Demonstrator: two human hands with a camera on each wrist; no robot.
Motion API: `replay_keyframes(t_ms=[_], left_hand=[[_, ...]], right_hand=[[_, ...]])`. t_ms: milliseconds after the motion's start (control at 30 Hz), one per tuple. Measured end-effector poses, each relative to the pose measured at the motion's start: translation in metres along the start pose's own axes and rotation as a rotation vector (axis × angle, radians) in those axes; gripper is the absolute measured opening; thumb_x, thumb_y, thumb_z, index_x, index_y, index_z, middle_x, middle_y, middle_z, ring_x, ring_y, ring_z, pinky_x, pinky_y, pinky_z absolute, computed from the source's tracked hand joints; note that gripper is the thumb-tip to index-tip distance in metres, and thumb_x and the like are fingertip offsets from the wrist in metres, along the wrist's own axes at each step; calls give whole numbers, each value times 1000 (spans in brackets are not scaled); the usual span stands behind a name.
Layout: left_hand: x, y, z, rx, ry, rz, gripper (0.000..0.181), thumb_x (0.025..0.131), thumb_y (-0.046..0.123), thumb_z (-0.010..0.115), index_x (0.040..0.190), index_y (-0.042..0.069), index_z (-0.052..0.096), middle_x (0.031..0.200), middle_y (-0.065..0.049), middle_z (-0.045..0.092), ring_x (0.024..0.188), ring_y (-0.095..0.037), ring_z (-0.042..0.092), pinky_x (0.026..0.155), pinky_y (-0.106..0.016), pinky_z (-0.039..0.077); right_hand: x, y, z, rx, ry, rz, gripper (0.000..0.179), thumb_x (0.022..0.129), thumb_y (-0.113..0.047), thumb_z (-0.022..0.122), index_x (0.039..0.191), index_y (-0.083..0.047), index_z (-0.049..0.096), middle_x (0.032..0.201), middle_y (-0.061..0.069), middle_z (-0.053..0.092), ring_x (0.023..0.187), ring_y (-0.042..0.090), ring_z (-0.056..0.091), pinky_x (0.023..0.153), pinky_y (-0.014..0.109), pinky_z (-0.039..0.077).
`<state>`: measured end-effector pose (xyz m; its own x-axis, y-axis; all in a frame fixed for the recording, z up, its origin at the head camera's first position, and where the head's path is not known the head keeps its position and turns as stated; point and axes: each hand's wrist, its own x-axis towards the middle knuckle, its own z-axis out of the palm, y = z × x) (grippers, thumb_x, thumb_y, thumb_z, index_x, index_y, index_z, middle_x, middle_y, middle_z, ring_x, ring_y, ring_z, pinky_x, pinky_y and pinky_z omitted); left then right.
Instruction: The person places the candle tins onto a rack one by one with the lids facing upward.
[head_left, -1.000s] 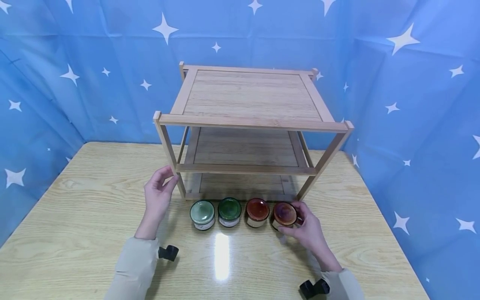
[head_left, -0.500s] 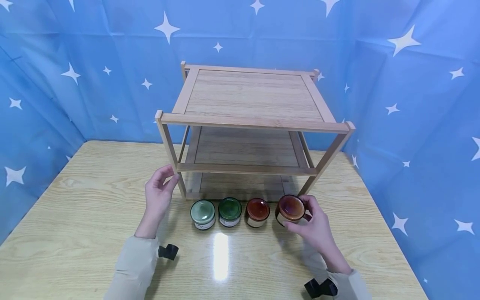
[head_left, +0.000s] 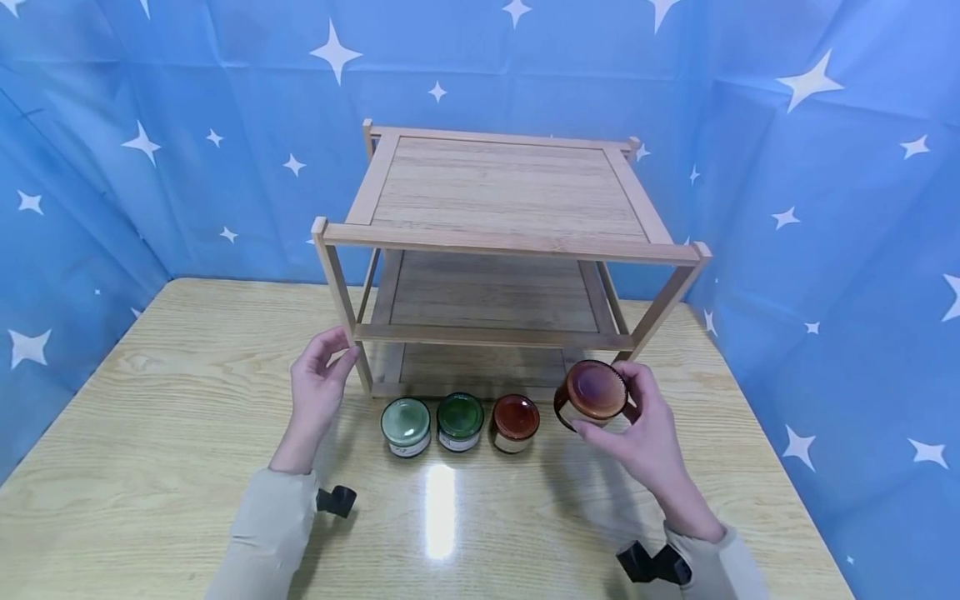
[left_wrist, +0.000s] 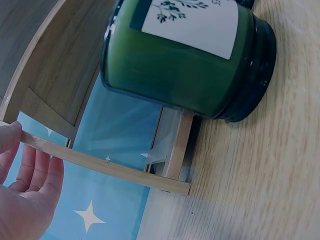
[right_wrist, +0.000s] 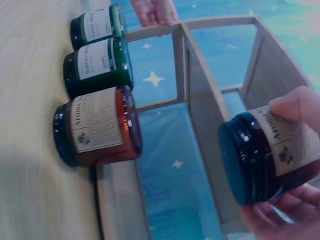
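Note:
My right hand (head_left: 651,437) grips an amber scented candle jar (head_left: 597,390), raised off the table near the shelf's right front leg. In the right wrist view this jar (right_wrist: 292,150) shows a pale label and a dark ridged end; thumb and fingers lie on opposite sides. Pinched between thumb and fingers of my left hand (head_left: 322,379) is the left front post (left_wrist: 100,165) of a wooden shelf (head_left: 480,336). Standing in a row before the shelf are a pale green jar (head_left: 406,423), a dark green jar (head_left: 460,418) and a reddish-brown jar (head_left: 515,418).
Three tiers make up the light wooden shelf, its top board (head_left: 510,187) highest. It stands at the back of a wood-grain table (head_left: 187,400). Behind hangs a blue cloth (head_left: 247,108) with white stars. A black wrist camera (head_left: 652,564) sits on each sleeve.
My right hand has lifted the amber candle jar off the table, upward and slightly right, away from the row. The left hand stays on the shelf post, and the other jars have not moved.

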<state>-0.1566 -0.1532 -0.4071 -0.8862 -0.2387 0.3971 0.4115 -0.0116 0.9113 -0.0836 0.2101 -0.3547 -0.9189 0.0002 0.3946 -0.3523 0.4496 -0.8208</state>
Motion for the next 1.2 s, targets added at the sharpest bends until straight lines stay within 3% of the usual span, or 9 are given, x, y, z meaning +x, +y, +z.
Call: replay_keyframes(t_ms=[367, 867, 1200], left_hand=[[0, -1, -1, 9, -9, -3, 24, 85, -15, 56, 109, -17, 52, 93, 8, 61, 93, -8, 58, 86, -17, 52], [0, -1, -1, 10, -5, -6, 24, 86, -14, 56, 109, -17, 52, 94, 8, 61, 93, -8, 58, 86, -17, 52], [1, 0, 0, -6, 6, -5, 24, 84, -18, 54, 108, -19, 51, 93, 9, 61, 91, -7, 58, 85, -17, 52]], right_hand=[[13, -29, -5, 75, -3, -123, 69, 56, 16, 78, 116, 7, 44, 107, -2, 54, 93, 10, 53, 71, 10, 49], [40, -81, -6, 197, -42, -264, 71, 54, 20, 73, 119, 9, 47, 110, 7, 57, 94, 15, 56, 75, 14, 51], [59, -125, -5, 255, -55, -260, 66, 58, 17, 73, 119, 3, 52, 110, 11, 58, 92, 19, 59, 74, 17, 53]])
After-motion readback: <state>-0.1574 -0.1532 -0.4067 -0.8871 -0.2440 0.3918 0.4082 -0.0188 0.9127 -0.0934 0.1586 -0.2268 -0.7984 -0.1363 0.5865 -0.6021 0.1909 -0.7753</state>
